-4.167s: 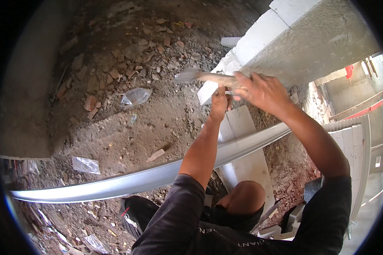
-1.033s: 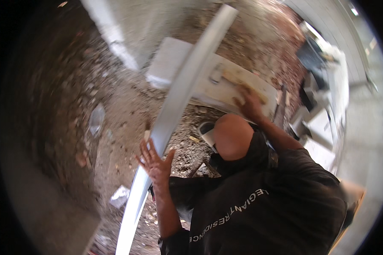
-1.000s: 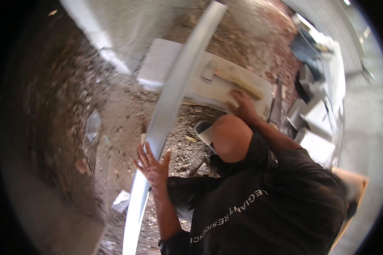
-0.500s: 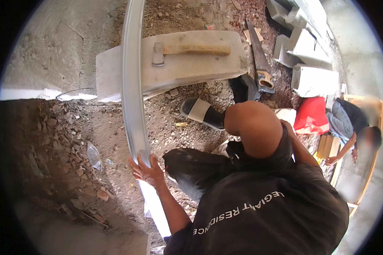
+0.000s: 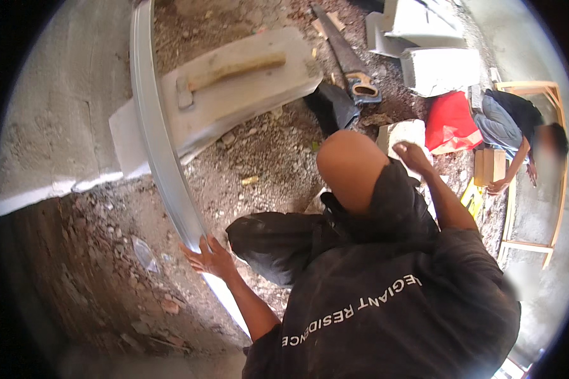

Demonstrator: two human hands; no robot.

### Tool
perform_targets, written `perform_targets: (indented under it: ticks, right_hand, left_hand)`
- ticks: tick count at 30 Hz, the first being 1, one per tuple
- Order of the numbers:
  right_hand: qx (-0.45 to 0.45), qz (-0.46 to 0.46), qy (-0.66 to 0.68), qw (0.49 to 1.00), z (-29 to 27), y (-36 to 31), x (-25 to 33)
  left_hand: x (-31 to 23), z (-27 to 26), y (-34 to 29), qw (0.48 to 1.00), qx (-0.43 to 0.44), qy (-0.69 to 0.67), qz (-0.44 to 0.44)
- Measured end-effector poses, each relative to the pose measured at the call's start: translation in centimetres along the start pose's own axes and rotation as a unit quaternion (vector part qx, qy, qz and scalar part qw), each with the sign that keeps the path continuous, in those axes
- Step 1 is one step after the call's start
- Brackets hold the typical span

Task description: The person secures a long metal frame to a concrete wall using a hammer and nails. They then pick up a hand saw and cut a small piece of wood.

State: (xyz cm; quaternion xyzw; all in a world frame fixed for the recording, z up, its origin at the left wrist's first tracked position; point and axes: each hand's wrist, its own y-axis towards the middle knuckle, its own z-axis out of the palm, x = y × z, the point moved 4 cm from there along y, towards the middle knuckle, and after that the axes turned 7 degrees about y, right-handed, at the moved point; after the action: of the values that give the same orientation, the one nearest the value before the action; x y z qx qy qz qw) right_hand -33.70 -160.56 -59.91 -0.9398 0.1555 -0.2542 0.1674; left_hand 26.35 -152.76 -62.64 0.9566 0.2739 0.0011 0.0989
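Note:
My left hand (image 5: 211, 259) is closed around a long silvery metal channel (image 5: 155, 126), its fingers over the far edge. The channel slants from my left side up past the top left, crossing over the left end of a pale block (image 5: 253, 98). A hatchet (image 5: 237, 71) with a wooden handle lies flat on that block. Beyond my bent knee, my right hand (image 5: 413, 158) is curled in a loose fist by a smaller whitish block (image 5: 398, 134); nothing shows in it. A handsaw (image 5: 342, 50) lies on the ground beyond the block.
White blocks (image 5: 441, 69) are piled at the far right, with a red bag (image 5: 450, 123) nearer. Another person (image 5: 512, 120) bends at the right, a hand beside a brown box-like piece (image 5: 489, 167), near a wooden frame (image 5: 559, 202). Rubble (image 5: 133, 278) covers the ground at left.
My right hand has come away from beside my knee and moved forward to the small whitish block. My left hand stays on the channel, whose far end now appears further left as the view shifts.

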Motion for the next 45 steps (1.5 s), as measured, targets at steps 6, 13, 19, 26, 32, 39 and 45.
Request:
perform_targets:
  ticks: [6,13,19,26,32,39,45]
  right_hand:
    - [0.040,-0.052,0.059,0.996,-1.4,7.6,7.6]
    - [0.074,-0.061,-0.018,0.995,0.6,13.1,3.9]
    - [0.020,-0.036,0.056,0.998,2.9,15.6,1.3]
    - [-0.143,-0.080,0.065,0.984,0.1,26.6,0.7]
    - [-0.166,0.043,0.053,0.984,-2.3,42.1,2.3]
    - [-0.253,-0.063,0.065,0.963,-2.6,54.2,3.2]
    - [-0.128,0.016,0.123,0.984,-1.3,55.7,5.9]
  left_hand:
    - [0.7,-0.2,0.5,0.999,-0.002,-0.043,-0.015]
    - [0.1,-0.4,0.8,0.999,-0.017,-0.048,-0.001]
    - [0.9,0.3,0.2,0.998,-0.033,-0.048,-0.009]
    - [1.1,0.1,0.5,0.990,0.069,-0.102,-0.068]
    - [0.9,-1.5,1.1,0.979,0.142,-0.071,-0.130]
    - [-2.1,-2.9,3.2,0.952,0.231,-0.076,-0.185]
    - [-0.8,-3.8,3.0,0.949,0.250,0.000,-0.194]
